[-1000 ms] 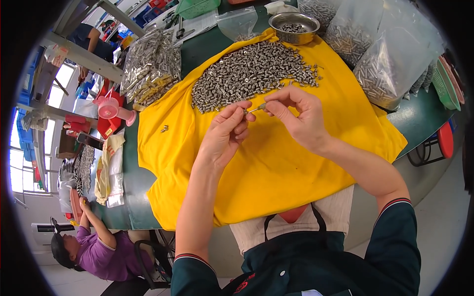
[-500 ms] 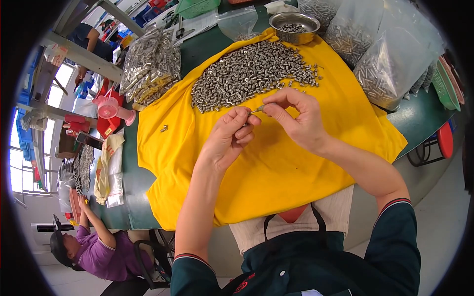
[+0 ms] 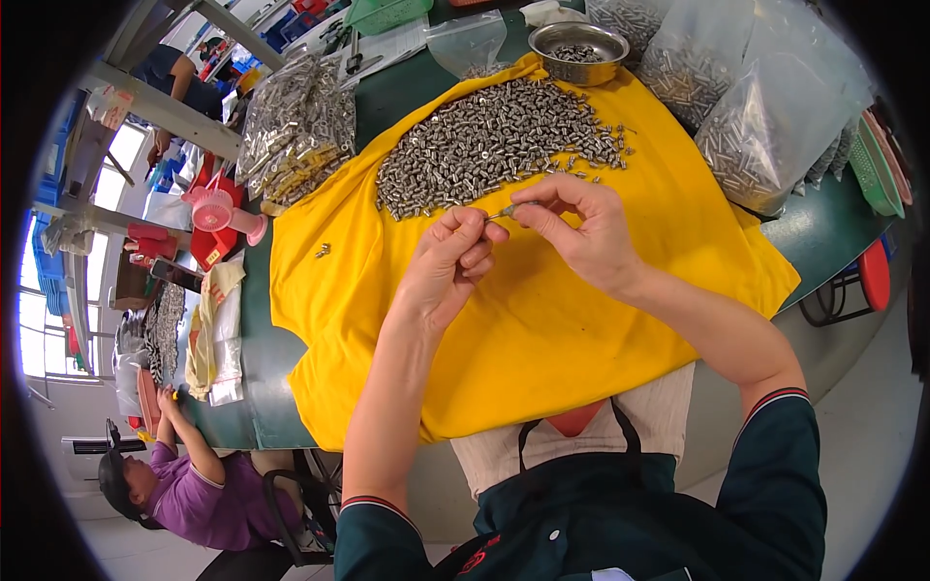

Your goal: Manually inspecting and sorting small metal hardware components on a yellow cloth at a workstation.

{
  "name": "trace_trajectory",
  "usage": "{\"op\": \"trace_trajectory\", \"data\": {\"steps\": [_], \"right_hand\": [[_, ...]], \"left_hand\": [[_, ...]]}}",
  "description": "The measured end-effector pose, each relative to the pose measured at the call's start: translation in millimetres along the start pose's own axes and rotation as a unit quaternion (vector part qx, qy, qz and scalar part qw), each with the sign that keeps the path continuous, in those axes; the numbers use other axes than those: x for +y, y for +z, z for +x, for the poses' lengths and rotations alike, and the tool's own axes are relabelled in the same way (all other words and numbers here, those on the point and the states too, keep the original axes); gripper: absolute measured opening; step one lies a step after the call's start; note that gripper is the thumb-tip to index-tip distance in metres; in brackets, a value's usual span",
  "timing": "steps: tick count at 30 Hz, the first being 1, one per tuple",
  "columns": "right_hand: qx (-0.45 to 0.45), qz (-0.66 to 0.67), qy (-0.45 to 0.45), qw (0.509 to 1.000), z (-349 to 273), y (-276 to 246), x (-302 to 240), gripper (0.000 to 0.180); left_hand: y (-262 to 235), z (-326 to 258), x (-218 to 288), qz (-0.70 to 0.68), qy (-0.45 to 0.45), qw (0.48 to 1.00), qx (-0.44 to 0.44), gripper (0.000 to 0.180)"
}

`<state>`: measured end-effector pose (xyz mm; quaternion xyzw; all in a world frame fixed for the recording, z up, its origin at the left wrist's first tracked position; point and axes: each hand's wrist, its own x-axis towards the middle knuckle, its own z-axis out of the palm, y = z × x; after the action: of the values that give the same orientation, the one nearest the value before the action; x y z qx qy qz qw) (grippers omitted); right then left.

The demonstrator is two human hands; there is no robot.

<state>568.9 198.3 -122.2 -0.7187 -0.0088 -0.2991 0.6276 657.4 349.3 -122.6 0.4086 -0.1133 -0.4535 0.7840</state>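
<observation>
Both hands have moved just a tiny bit since one second ago: the right fingertips slid a little left, and the left fingertips sit a bit lower. The left hand (image 3: 438,271) pinches a small metal bit (image 3: 485,220), mostly hidden by its fingers, so I cannot tell its shape. The right hand (image 3: 589,237) has a narrow pinch on one thin tool (image 3: 507,210), and the tool's thin end points at the left fingertips. The metal bit and tool are up over the middle of the yellow cloth (image 3: 581,339), just below the big pile (image 3: 484,145).

Plain cloth lies from the hands down to its near edge, by the lap, so there is room that way. More cloth lies on both sides. Its right corner reaches near the edge of the green table (image 3: 819,247).

There is one pile, with too many bits to count. A few loose bits (image 3: 323,250) lie on the left, too close together to count. I count one metal bowl (image 3: 586,73), one pink fan (image 3: 218,213), one red stool (image 3: 874,275) and at least three clear bags (image 3: 751,145) on the far right side.
</observation>
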Motion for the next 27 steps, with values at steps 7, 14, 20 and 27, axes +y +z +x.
{"op": "trace_trajectory", "data": {"steps": [7, 14, 20, 27], "right_hand": [[0.070, 0.166, 0.097, 0.979, 11.0, -9.4, 2.0, 0.007], [0.053, 0.154, 0.098, 0.982, 8.4, -6.9, 0.1, 0.007], [0.044, 0.151, 0.102, 0.982, 7.5, -3.4, -0.7, 0.006], [0.049, 0.117, 0.077, 0.989, 4.8, -7.9, 0.8, 0.007]], "left_hand": [[-5.4, 3.1, 23.7, -0.049, 0.066, 0.980, 0.181, 0.009], [-22.4, 18.6, 19.0, 0.522, 0.232, 0.772, 0.279, 0.018], [-28.5, 23.4, 11.7, 0.703, 0.233, 0.631, 0.233, 0.011], [-5.1, 4.7, 22.8, 0.223, 0.070, 0.968, 0.088, 0.012]]}}
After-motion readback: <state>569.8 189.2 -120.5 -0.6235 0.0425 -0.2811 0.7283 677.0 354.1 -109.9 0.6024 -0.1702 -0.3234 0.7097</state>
